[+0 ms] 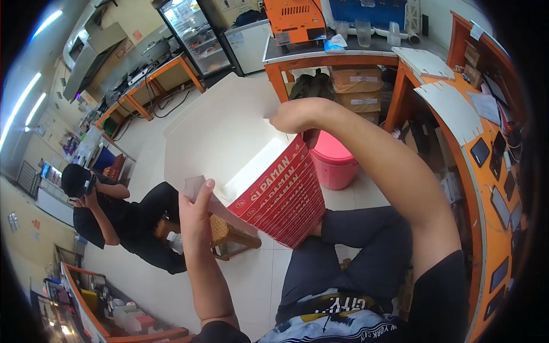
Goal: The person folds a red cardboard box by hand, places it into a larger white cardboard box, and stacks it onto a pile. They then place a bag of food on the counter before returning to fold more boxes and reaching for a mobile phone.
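A large cardboard food box (277, 197) stands open over my lap, white inside and red outside with repeated "SI PAMAN" lettering. Its tall white lid panel spreads away from me. At the near left corner, my left hand (196, 214) is closed on the box's edge, thumb pressed against a folded flap (194, 186). My right hand (296, 118) is bent over the far right corner with curled fingers at the white inner wall; the fingertips are partly hidden. The lower part of the box rests near my knees.
A pink lidded bin (334, 163) stands just beyond the box. To the left are a woven stool (235, 237) and a seated person (128, 217) in black. A counter with several phones (499, 207) runs along the right; an orange machine (294, 22) sits on the back table.
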### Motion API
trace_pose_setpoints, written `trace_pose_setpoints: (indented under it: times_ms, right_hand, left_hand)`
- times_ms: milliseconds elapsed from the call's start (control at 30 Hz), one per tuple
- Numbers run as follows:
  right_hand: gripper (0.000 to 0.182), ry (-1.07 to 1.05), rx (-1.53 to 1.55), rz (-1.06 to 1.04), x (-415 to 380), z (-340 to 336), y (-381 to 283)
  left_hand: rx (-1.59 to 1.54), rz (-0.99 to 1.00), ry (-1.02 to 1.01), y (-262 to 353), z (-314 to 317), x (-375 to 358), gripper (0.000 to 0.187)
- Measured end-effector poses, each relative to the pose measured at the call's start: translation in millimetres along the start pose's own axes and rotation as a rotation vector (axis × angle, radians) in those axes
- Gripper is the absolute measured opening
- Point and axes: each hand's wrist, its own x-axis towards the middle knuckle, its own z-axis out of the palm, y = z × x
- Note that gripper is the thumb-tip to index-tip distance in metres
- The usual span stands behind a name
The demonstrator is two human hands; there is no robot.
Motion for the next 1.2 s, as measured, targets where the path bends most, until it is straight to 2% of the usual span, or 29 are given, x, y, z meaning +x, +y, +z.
trace_pose_setpoints:
  times_ms: [33, 133, 233, 333, 433, 500, 600, 667, 700, 733, 833, 867, 967, 1067, 1167, 1200]
  right_hand:
    - [0.052, -0.012, 0.005, 0.007, 6.9, 0.8, 3.9]
    - [0.050, -0.066, -0.293, -0.042, 18.1, 6.9, 7.5]
    - [0.050, 0.066, -0.137, -0.055, 29.4, 14.7, 24.3]
    - [0.052, 0.071, -0.053, 0.007, -3.6, 8.1, 7.3]
    - [0.055, 0.084, -0.127, -0.049, 13.4, 13.6, 16.7]
    - [0.059, 0.053, 0.043, -0.078, 10.1, 7.9, 24.6]
    - [0.069, 0.031, 0.327, -0.046, 9.2, 12.6, 57.5]
    - [0.075, -0.003, 0.476, -0.024, 23.6, 27.7, 93.8]
    - [0.082, -0.084, 0.487, -0.029, 26.8, 42.8, 111.7]
    - [0.087, -0.125, 0.527, -0.039, 46.7, 71.1, 138.5]
    - [0.095, -0.139, 0.536, -0.088, 44.6, 138.1, 176.3]
    - [0.087, -0.160, 0.636, -0.078, 41.1, 154.8, 183.2]
    - [0.090, 0.223, 0.701, -0.555, 42.7, 227.2, 198.7]
    - [0.115, 0.589, 0.509, -0.567, 41.8, 258.4, 200.6]
    - [0.129, 0.601, 0.804, -0.309, 40.7, 262.0, 214.0]
    - [0.122, 0.566, 0.961, -0.294, 31.2, 245.5, 211.2]
  left_hand:
    - [0.021, 0.013, 0.000, -1.2, 1.5, 0.5, 0.061]
    - [0.049, 0.047, 0.009, -8.1, 1.6, 3.2, 0.063]
    - [0.025, 0.061, 0.009, -11.8, 0.0, 3.5, 0.065]
    - [0.045, 0.044, -0.013, -13.5, -4.7, 0.1, 0.066]
    - [0.089, 0.056, -0.037, -13.8, -8.2, 1.6, 0.063]
    - [0.063, 0.109, -0.075, -20.8, -13.4, 3.7, 0.060]
    - [-0.372, 0.073, -0.230, -48.8, -37.1, 14.5, 0.055]
    - [-0.219, 0.097, -0.199, -91.5, -50.8, 25.5, 0.053]
    - [-0.142, 0.112, -0.186, -116.5, -55.4, 29.9, 0.052]
    - [-0.107, 0.041, -0.180, -140.5, -60.7, 31.3, 0.051]
    - [-0.170, 0.071, -0.146, -175.5, -51.8, 23.0, 0.050]
    - [-0.163, 0.106, -0.080, -180.7, -45.8, 21.6, 0.049]
    - [-0.201, -0.013, -0.052, -169.7, -29.1, 13.3, 0.042]
    - [-0.199, 0.019, -0.111, -163.5, -11.7, 20.4, 0.040]
    - [-0.110, 0.083, -0.207, -134.7, 44.3, 33.4, 0.037]
    - [-0.086, 0.112, -0.233, -132.1, 61.5, 45.0, 0.036]
